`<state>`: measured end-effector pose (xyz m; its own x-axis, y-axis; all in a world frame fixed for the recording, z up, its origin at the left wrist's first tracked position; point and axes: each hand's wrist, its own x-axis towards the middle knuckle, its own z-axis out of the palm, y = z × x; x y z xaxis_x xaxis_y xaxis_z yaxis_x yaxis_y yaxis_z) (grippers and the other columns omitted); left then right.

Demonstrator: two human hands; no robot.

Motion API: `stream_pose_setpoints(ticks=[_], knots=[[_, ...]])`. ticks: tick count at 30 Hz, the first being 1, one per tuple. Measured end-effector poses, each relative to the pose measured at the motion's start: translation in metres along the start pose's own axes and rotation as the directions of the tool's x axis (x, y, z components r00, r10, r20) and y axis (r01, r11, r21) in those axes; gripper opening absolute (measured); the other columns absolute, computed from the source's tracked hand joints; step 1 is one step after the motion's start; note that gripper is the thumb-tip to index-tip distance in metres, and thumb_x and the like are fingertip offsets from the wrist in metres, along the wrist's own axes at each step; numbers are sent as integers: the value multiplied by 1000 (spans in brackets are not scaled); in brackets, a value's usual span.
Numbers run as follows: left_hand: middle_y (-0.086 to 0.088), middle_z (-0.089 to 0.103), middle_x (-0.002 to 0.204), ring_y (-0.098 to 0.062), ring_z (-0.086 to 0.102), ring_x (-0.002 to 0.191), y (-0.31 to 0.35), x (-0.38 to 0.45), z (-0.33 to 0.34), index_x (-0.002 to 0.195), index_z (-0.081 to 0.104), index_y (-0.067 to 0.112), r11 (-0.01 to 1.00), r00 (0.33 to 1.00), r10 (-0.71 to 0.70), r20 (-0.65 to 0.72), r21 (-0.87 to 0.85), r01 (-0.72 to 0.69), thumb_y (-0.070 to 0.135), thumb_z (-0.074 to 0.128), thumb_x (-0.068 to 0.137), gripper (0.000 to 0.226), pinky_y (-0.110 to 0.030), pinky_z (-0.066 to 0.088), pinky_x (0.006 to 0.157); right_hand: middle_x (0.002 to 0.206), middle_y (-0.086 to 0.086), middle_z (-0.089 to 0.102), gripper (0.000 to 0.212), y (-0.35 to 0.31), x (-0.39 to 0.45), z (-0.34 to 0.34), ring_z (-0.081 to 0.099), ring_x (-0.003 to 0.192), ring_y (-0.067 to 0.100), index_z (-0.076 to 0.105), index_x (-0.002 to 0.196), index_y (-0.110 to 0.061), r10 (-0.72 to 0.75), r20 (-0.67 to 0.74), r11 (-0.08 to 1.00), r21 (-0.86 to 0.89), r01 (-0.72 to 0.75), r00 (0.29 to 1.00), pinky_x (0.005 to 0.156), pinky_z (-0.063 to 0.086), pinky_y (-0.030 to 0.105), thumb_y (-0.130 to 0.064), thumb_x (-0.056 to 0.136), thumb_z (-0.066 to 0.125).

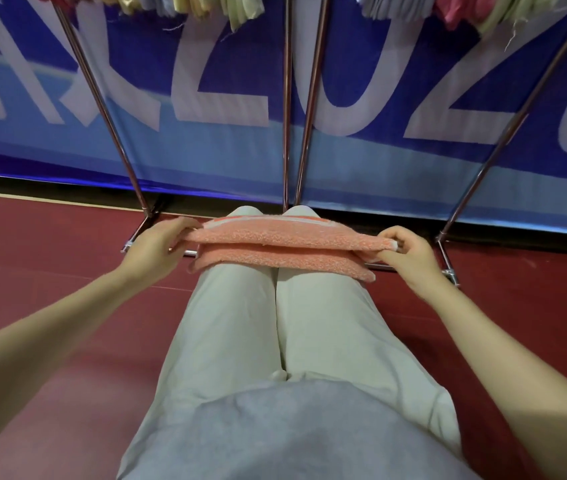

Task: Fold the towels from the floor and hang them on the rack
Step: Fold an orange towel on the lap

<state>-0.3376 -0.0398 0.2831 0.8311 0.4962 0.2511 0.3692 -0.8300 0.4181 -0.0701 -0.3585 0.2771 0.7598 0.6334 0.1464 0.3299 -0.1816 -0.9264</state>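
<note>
The step in hand is judged to be the folding stage: an orange terry towel [285, 245] with a pale striped border lies folded lengthwise across the person's knees [257, 292], at about 12 o'clock from the body, showing two stacked layers along its near edge. The left hand [157, 245] holds the towel's left end at roughly 11 o'clock, fingers curled over the top layer and thumb hidden beneath the cloth. The right hand [405, 249] grips the right end at roughly 1 o'clock, fingers curled tight round the bunched corner. The towel is stretched fairly taut between the two hands and rests on the light trousers, clear of the red floor [50, 271]. The drying rack [287, 116] stands directly ahead, its chrome legs rising toward 12 o'clock and its base bar lying just beyond the knees; folded towels already hung [205, 5] show along the top edge of the view, in yellow, green, pink and blue. A blue banner [361, 81] with white lettering stands behind the rack. The next move is judged to call for either one further fold, bringing the two ends together, or a lift of the strip toward 12 o'clock to drape it over a rail. Both grips should be kept level so the layers stay aligned. No free rail space is visible from this view.
</note>
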Motion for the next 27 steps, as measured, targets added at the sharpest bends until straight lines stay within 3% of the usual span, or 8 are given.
stream_pose_setpoints(ticks=[3, 6, 9, 12, 16, 19, 23, 27], knots=[[-2, 62, 116, -18, 55, 109, 5, -5, -5, 112, 63, 25, 992, 986, 12, 165, -129, 9, 22, 50, 75, 39, -30, 43, 90, 84, 0, 65, 8, 1, -7, 0, 58, 78, 6, 65, 80, -19, -23, 171, 996, -82, 38, 985, 75, 46, 20, -16, 81, 72], [2, 61, 108, -12, 52, 106, 21, 5, -5, 100, 69, 24, 988, 999, 38, 33, -153, -33, 45, 40, 76, 42, -26, 37, 88, 81, -3, 61, 19, -4, -6, 7, 54, 86, 16, 60, 70, -26, -162, 185, 940, -269, 208, 969, 80, 41, 26, -44, 75, 65], [4, 61, 106, -12, 51, 102, 48, 22, 0, 107, 68, 21, 985, 985, 169, 43, -50, -167, 58, 51, 76, 51, -28, 39, 89, 81, 0, 57, 31, -18, 2, 25, 47, 84, 18, 57, 76, -17, -305, 157, 813, -471, 343, 939, 74, 38, 32, -38, 72, 79], [-3, 63, 112, -24, 56, 101, 59, 35, 17, 118, 65, 20, 911, 929, 336, 153, 197, -362, 52, 63, 78, 52, -37, 47, 85, 100, -1, 59, 33, -31, 9, 45, 49, 98, 18, 59, 100, -17, -331, 221, 685, -612, 395, 917, 82, 40, 32, -34, 76, 75], [-5, 65, 99, -28, 59, 92, 59, 38, 20, 107, 70, 11, 922, 935, 354, 28, 161, -353, 21, 69, 86, 23, -37, 49, 70, 100, 1, 62, 22, -36, 13, 49, 57, 100, 23, 67, 105, -16, -345, 217, 698, -591, 404, 913, 81, 47, 39, -17, 84, 63], [-2, 61, 91, -24, 58, 84, 52, 28, 14, 98, 68, 10, 928, 930, 366, -16, 79, -364, 36, 56, 89, 30, -36, 49, 65, 92, 2, 62, 14, -31, 7, 43, 59, 89, 23, 68, 95, -11, -383, 204, 729, -532, 430, 901, 74, 47, 37, -13, 82, 65], [-5, 63, 99, -25, 59, 91, 49, 8, 23, 100, 67, 11, 900, 899, 407, 164, 96, -425, 44, 45, 86, 42, -34, 51, 74, 92, 0, 66, 10, -17, -10, 42, 59, 89, 18, 69, 90, -10, -373, 276, 733, -498, 464, 886, 75, 41, 24, -11, 80, 69], [2, 62, 100, -13, 55, 96, 54, 11, 28, 97, 70, 15, 971, 969, 227, 101, -101, -217, 52, 45, 87, 45, -27, 43, 86, 73, -14, 58, 21, -14, -15, 46, 49, 71, 5, 71, 78, -16, -409, 264, 740, -465, 487, 874, 68, 45, 28, -34, 85, 64]])
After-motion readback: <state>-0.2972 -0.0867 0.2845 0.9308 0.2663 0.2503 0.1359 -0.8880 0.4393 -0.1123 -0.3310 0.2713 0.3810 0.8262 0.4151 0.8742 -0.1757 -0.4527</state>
